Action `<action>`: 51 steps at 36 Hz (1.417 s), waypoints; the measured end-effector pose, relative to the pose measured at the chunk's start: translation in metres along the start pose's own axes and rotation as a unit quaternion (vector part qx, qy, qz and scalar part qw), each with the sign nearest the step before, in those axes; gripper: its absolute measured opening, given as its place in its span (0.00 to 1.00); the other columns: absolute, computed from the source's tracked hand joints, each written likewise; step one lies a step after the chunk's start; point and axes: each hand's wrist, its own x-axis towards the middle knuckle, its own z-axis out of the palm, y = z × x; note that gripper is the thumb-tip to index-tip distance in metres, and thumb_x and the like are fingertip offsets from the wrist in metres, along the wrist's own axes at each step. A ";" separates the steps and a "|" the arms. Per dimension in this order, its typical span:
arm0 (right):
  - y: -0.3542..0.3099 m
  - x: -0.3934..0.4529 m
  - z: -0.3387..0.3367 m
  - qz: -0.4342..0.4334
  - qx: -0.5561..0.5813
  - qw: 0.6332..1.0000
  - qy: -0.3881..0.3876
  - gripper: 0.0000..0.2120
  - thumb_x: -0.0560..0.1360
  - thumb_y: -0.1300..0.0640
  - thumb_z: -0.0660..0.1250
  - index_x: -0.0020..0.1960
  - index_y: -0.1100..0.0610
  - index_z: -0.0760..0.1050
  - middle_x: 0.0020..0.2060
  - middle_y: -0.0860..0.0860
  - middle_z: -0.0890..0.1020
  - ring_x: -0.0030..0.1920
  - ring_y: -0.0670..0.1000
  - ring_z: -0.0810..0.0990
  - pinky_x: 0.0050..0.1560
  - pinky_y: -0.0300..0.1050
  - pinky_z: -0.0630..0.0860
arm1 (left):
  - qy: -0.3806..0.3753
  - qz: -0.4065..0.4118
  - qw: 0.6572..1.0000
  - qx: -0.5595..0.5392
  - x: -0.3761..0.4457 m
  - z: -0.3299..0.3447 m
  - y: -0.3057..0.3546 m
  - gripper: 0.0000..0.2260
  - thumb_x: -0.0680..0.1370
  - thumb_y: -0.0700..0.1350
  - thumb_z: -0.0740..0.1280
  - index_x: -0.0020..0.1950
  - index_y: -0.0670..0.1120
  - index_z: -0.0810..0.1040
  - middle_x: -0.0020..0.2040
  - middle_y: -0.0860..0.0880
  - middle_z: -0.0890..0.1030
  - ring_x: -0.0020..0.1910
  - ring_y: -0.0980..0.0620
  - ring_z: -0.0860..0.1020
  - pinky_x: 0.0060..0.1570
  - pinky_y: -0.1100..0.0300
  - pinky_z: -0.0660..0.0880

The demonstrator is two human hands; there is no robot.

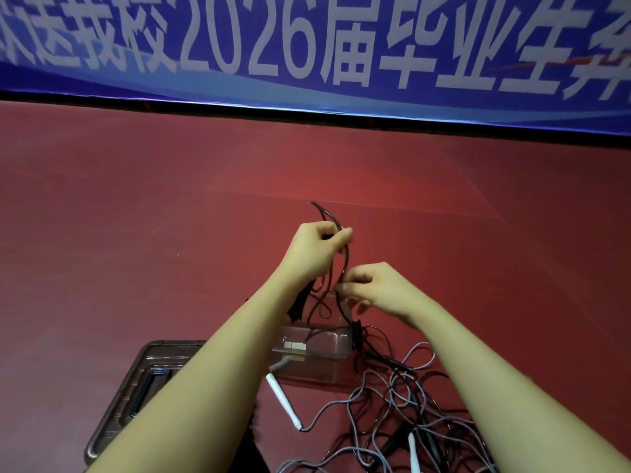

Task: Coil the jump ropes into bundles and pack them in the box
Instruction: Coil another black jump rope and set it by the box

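A big blue cloth banner [307, 46] with pale letters and "2026" on it hangs across the far side. Below it lies a smooth dark red floor [136, 216] with thin seam lines.

On the floor near the person sits a clear plastic box [314, 349] with rounded corners and see-through walls. To its left lies a flat clear plastic lid [136, 387] with raised ridges.

To the right of the box is a messy heap of thin grey and black jump ropes [403, 404], all loops and tangles. Two white stick-shaped handles [283, 401] lie among them, nearest the person.

Both bare arms reach forward over the box. The left hand [316, 245] is raised higher, with its fingers curled around a thin black jump rope [343, 264]. The rope bends in a loop above this hand and hangs down in strands toward the box. The right hand [372, 288] is lower and just beside the left, pinching the same black rope between thumb and fingertips.
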 end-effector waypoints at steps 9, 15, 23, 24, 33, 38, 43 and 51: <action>-0.011 0.008 -0.008 -0.068 0.247 0.949 0.186 0.09 0.78 0.63 0.63 0.40 0.59 0.76 0.35 0.52 0.80 0.33 0.48 0.81 0.42 0.45 0.77 | -0.036 -0.033 0.998 0.028 -0.009 0.001 -0.006 0.10 0.75 0.36 0.59 0.45 0.47 0.79 0.31 0.51 0.73 0.21 0.57 0.64 0.23 0.65 0.62; -0.019 0.005 -0.023 -0.075 0.477 0.847 0.220 0.07 0.79 0.65 0.61 0.42 0.61 0.75 0.33 0.52 0.80 0.34 0.48 0.81 0.39 0.40 0.79 | -0.142 -0.024 0.988 0.054 -0.016 0.006 -0.013 0.08 0.73 0.39 0.68 0.50 0.47 0.80 0.35 0.52 0.74 0.31 0.56 0.70 0.34 0.65 0.69; -0.018 0.001 -0.031 -0.051 0.452 0.866 0.210 0.07 0.80 0.64 0.58 0.52 0.64 0.75 0.41 0.56 0.81 0.38 0.51 0.82 0.40 0.42 0.80 | -0.012 -0.008 0.999 0.030 -0.008 0.013 -0.015 0.07 0.76 0.48 0.70 0.39 0.47 0.78 0.29 0.54 0.74 0.27 0.56 0.68 0.33 0.62 0.68; -0.014 0.001 -0.031 -0.031 0.359 0.912 0.193 0.09 0.80 0.64 0.59 0.56 0.64 0.75 0.44 0.57 0.81 0.40 0.51 0.81 0.42 0.43 0.80 | 0.010 -0.009 1.000 0.016 -0.006 0.012 -0.014 0.07 0.75 0.47 0.70 0.39 0.47 0.79 0.30 0.53 0.76 0.27 0.56 0.69 0.33 0.62 0.68; 0.011 -0.004 -0.004 0.002 -0.165 0.986 0.033 0.06 0.75 0.54 0.68 0.49 0.54 0.78 0.44 0.49 0.80 0.46 0.48 0.76 0.46 0.38 0.72 | 0.039 -0.008 0.999 -0.018 -0.003 0.006 -0.006 0.03 0.76 0.43 0.70 0.44 0.44 0.80 0.23 0.57 0.73 0.20 0.59 0.67 0.22 0.70 0.63; 0.004 0.002 -0.008 -0.047 -0.064 0.978 0.193 0.10 0.78 0.58 0.63 0.38 0.58 0.75 0.34 0.53 0.81 0.36 0.50 0.78 0.41 0.41 0.73 | 0.020 -0.032 0.997 -0.066 -0.006 0.008 -0.003 0.12 0.79 0.37 0.57 0.56 0.43 0.79 0.37 0.51 0.79 0.24 0.53 0.64 0.24 0.64 0.61; -0.016 -0.001 -0.017 -0.086 0.223 0.937 0.253 0.11 0.80 0.64 0.57 0.41 0.60 0.74 0.38 0.55 0.81 0.35 0.50 0.80 0.39 0.39 0.76 | -0.129 -0.053 0.987 0.078 -0.012 0.009 -0.012 0.17 0.77 0.39 0.64 0.66 0.48 0.74 0.40 0.51 0.76 0.24 0.58 0.67 0.24 0.68 0.65; -0.022 -0.009 -0.028 -0.103 0.488 0.834 0.236 0.11 0.82 0.63 0.55 0.43 0.62 0.72 0.35 0.55 0.80 0.32 0.48 0.80 0.37 0.39 0.78 | -0.085 -0.037 0.994 0.061 -0.011 0.014 -0.016 0.08 0.78 0.48 0.68 0.50 0.44 0.82 0.32 0.56 0.74 0.24 0.63 0.68 0.28 0.67 0.66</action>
